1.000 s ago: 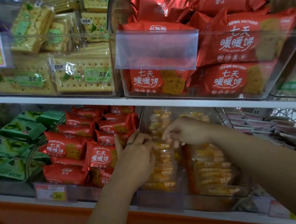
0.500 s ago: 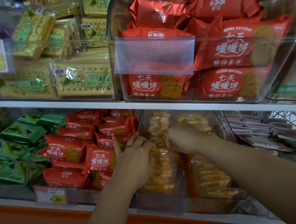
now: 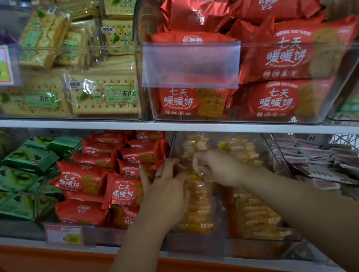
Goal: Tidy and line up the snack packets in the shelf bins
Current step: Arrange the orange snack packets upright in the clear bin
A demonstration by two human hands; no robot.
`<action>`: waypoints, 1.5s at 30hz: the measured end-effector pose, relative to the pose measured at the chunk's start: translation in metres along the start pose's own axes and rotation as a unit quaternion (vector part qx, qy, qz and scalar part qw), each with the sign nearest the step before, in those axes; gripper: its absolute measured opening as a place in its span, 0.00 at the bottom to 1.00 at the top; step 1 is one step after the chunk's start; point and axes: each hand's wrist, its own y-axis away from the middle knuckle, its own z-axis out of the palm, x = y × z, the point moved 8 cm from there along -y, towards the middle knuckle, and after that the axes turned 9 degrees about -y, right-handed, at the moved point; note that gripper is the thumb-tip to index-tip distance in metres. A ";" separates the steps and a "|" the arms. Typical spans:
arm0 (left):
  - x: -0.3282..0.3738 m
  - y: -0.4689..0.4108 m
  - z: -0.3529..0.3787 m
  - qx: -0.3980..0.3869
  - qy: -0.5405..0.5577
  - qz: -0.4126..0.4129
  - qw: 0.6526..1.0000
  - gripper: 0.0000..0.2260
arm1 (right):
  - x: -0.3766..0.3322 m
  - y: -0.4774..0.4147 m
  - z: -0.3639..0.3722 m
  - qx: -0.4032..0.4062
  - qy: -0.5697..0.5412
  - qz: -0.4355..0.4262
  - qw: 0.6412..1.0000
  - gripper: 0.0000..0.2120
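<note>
1. Yellow packets [image 3: 200, 209]: two upright rows inside the clear bin [image 3: 269, 148] on the lower shelf, just beside the red packets [image 3: 124, 190].
2. Left hand [image 3: 166, 188]: fingers fairly straight, pressing the left row.
3. Right hand [image 3: 218, 168]: fingers curled, pinching a packet's top edge.
4. Best practice: brace the row, then seat the pinched packet upright, edges flush.

Bare forearms, thin dark ring [image 3: 158, 177] on left hand [image 3: 166, 192] finger

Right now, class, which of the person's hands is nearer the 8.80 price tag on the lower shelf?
Left. The left hand sits up and to the right of the price tag; the right hand is farther right, among the yellow packets.
</note>
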 end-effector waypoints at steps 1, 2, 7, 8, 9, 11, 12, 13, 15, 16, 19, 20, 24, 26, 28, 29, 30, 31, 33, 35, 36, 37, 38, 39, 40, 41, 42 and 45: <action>0.000 0.000 0.000 0.000 -0.002 0.002 1.000 0.15 | 0.002 -0.001 0.005 -0.011 0.003 0.003 1.000 0.09; 0.000 0.000 0.000 -0.002 -0.003 0.004 1.000 0.15 | 0.003 -0.001 0.009 -0.022 0.007 0.004 1.000 0.08; -0.001 -0.003 0.003 -0.022 0.001 0.002 1.000 0.17 | 0.008 0.002 -0.009 -0.046 -0.080 0.022 0.995 0.05; -0.001 -0.003 0.002 -0.022 0.001 0.000 1.000 0.18 | 0.012 0.003 -0.022 -0.014 -0.097 0.024 0.995 0.04; -0.001 -0.003 0.002 -0.020 0.002 -0.002 1.000 0.18 | 0.014 0.005 -0.035 0.019 -0.083 0.021 0.996 0.02; -0.001 -0.003 0.000 -0.018 0.005 -0.004 1.000 0.20 | 0.018 0.009 -0.046 0.027 0.009 0.023 0.999 0.03; -0.001 -0.003 0.000 -0.019 0.003 -0.004 1.000 0.21 | 0.019 0.011 -0.042 0.004 0.058 0.028 0.998 0.04; -0.001 -0.003 0.000 -0.019 -0.003 -0.003 1.000 0.21 | 0.020 0.013 -0.036 -0.021 0.101 0.036 0.994 0.07; 0.000 -0.003 0.001 -0.020 -0.017 0.001 1.000 0.21 | 0.022 0.013 -0.025 -0.039 0.170 0.048 0.984 0.10; 0.001 -0.003 0.002 -0.021 -0.021 0.003 1.000 0.21 | 0.021 0.011 -0.022 -0.032 0.197 0.047 0.979 0.11; 0.000 -0.004 0.003 -0.024 -0.020 0.006 0.999 0.19 | 0.019 0.005 -0.023 0.010 0.240 0.056 0.969 0.08; 0.000 -0.004 0.003 -0.023 -0.018 0.006 1.000 0.19 | 0.018 0.003 -0.024 0.019 0.252 0.059 0.966 0.06; 0.000 -0.005 0.005 -0.020 -0.008 0.004 1.000 0.18 | 0.017 -0.005 -0.019 0.043 0.242 0.050 0.968 0.05; 0.000 -0.005 0.005 -0.020 -0.008 0.005 1.000 0.18 | 0.020 -0.013 -0.015 0.058 0.206 0.058 0.975 0.05; 0.000 -0.005 0.005 -0.020 -0.007 0.005 1.000 0.18 | 0.021 -0.019 -0.008 0.059 0.181 0.055 0.980 0.03; 0.000 -0.005 0.005 -0.020 -0.005 0.005 1.000 0.18 | 0.020 -0.020 -0.007 0.055 0.177 0.053 0.981 0.02; -0.001 -0.004 0.005 -0.020 -0.005 0.005 1.000 0.18 | 0.021 -0.020 -0.006 0.051 0.165 0.054 0.983 0.03; -0.001 -0.003 0.004 -0.019 -0.005 0.006 1.000 0.19 | 0.024 -0.018 -0.007 0.041 0.143 0.061 0.987 0.03; -0.001 -0.003 0.004 -0.018 -0.004 0.007 1.000 0.19 | 0.021 -0.010 -0.013 0.026 0.092 0.056 0.994 0.07; -0.001 -0.003 0.004 -0.019 -0.003 0.008 1.000 0.20 | 0.017 0.001 -0.028 0.045 0.024 0.060 0.997 0.09; -0.001 -0.003 0.004 -0.018 -0.001 0.008 1.000 0.20 | 0.017 0.005 -0.037 0.068 -0.014 0.069 0.995 0.08; -0.001 -0.003 0.003 -0.018 0.000 0.008 1.000 0.20 | 0.019 0.007 -0.044 0.097 -0.058 0.090 0.990 0.09; -0.001 -0.004 0.003 -0.018 0.002 0.007 1.000 0.20 | 0.028 0.005 -0.047 0.126 -0.126 0.130 0.975 0.10; -0.001 -0.004 0.003 -0.017 0.003 0.006 1.000 0.20 | 0.035 0.004 -0.044 0.152 -0.223 0.171 0.948 0.09; -0.001 -0.005 0.003 -0.017 0.002 0.005 1.000 0.19 | 0.040 0.002 -0.038 0.179 -0.327 0.194 0.907 0.08; -0.001 -0.005 0.003 -0.018 0.001 0.003 1.000 0.19 | 0.042 -0.001 -0.030 0.203 -0.402 0.209 0.868 0.08; -0.001 -0.005 0.004 -0.019 0.000 0.001 1.000 0.20 | 0.042 -0.002 -0.021 0.212 -0.448 0.221 0.840 0.10; -0.001 -0.004 0.004 -0.014 -0.001 0.002 1.000 0.20 | 0.036 0.001 0.006 0.214 -0.482 0.252 0.811 0.18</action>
